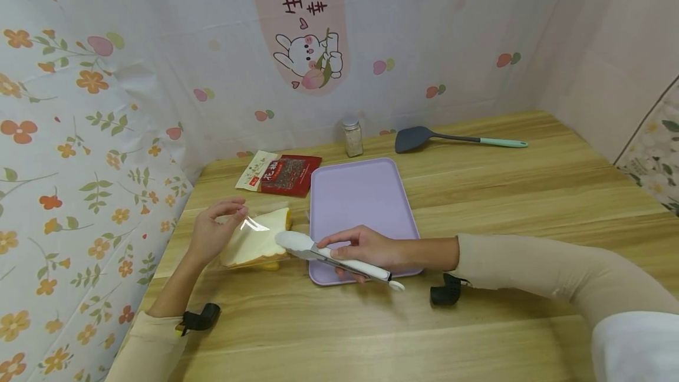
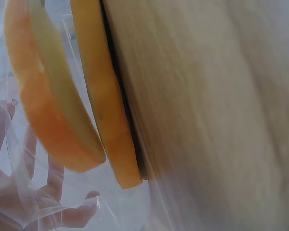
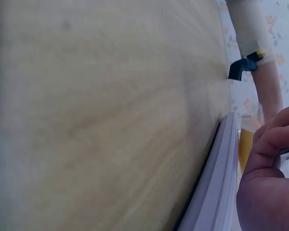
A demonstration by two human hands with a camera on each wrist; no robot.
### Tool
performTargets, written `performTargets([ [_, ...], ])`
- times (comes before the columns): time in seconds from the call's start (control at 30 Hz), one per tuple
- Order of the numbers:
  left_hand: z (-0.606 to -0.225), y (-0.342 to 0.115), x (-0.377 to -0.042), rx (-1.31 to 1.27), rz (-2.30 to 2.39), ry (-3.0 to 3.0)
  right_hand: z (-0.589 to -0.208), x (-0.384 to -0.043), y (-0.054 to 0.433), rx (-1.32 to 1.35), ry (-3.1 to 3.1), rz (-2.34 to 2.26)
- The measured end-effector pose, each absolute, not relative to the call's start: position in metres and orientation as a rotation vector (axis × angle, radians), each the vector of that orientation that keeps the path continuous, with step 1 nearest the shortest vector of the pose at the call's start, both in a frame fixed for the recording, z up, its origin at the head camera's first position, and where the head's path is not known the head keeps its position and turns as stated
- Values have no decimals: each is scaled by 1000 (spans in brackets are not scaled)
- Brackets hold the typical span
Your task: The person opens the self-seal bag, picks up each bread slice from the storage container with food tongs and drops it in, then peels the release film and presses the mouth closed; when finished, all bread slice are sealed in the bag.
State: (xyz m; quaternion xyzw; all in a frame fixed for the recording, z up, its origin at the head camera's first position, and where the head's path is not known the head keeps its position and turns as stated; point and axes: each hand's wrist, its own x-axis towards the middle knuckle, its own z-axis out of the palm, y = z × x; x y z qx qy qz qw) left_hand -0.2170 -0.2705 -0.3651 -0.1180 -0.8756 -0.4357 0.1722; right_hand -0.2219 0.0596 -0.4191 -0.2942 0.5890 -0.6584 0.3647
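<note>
Bread [image 1: 262,239]: two slices left of the tray [image 1: 361,196], clear bag [image 1: 254,224] over them, upper slice tilted; looks light, soft, easily dented.
Best hold: crust sides, I'd say, gently; bag film probably slippery.
Left hand [image 1: 214,229]: at the bag, left of the tray, fingers bent; can't tell whether they pinch film.
Right hand [image 1: 368,246]: holds the tongs [image 1: 366,268] over the tray's near part, tips by the bread.
Tray edge: low raised rim, could snag tongs.
Room: tighter beyond the tray, with packet [image 1: 283,174], jar [image 1: 352,137], spatula [image 1: 456,139]; more wooden table [image 1: 509,193] right of it.
</note>
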Motion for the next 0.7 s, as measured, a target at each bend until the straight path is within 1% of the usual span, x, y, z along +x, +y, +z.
performTargets([
  [0.5,-366,-270,-218,-333,-1259,-2496,-418,-242,54,-827,1598,-1578],
  [0.7,-365,-269,-218,-325,-1270,-2500,-418,-244,52,-845,1601,-1556],
])
